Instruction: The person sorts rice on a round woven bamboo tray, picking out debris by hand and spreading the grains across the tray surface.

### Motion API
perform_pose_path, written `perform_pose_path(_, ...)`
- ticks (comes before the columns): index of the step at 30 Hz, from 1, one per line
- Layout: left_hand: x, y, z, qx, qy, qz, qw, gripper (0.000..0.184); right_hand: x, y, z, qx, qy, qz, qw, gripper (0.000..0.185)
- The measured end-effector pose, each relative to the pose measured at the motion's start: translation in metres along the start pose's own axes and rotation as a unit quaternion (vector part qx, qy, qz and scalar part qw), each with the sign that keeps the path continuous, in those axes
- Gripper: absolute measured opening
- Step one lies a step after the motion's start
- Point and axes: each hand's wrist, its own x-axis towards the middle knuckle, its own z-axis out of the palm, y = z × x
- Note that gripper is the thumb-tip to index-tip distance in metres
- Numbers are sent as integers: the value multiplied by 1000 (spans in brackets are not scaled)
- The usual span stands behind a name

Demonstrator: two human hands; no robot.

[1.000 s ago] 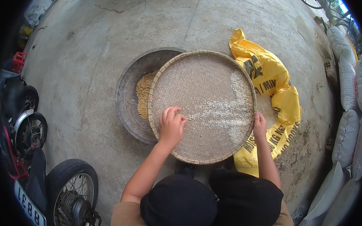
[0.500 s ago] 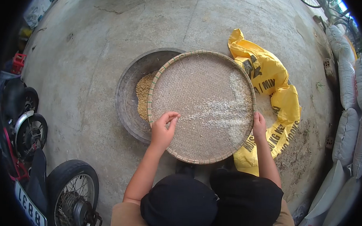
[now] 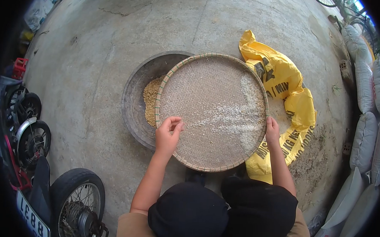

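Note:
A round woven winnowing tray [image 3: 204, 87] with a bound rim lies across my knees and overlaps a wide grey basin. White rice grains [image 3: 228, 118] spread over its middle and right side. My right hand [image 3: 272, 129] grips the tray's right rim, thumb on top. Over the left rim, my left hand [image 3: 169, 134] has its fingertips pinched together; anything between them is too small to make out. Yellowish unhusked grain [image 3: 151, 100] shows inside the basin [image 3: 132, 126], partly hidden under the tray.
A crumpled yellow sack [image 3: 281, 76] lies right of the tray on the concrete floor [image 3: 160, 24]. Stacked white sacks [image 3: 363, 138] line the right side. A motorbike wheel [image 3: 77, 202] and other parked motorbike parts stand at the left, near a red crate [image 3: 19, 68].
My left hand has shifted a little left, away from the rice and toward the tray's left rim, fingers still pinched. My right hand and the tray stay in place.

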Motion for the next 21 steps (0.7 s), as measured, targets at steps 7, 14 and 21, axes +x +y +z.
perform_pose_path(7, -1, 1, 4, 177, -5, 37, 984, 27, 1, 3, 0, 3, -2, 0, 1000, 28)
perform_pose_path(14, 14, -12, 15, 330, -49, 202, 921, 21, 1, 3, 0, 10, -3, 3, 1000, 27)
perform_pose_path(21, 26, -7, 26, 342, -79, 189, 917, 11, -2, -5, 2, 8, 2, 4, 1000, 26)
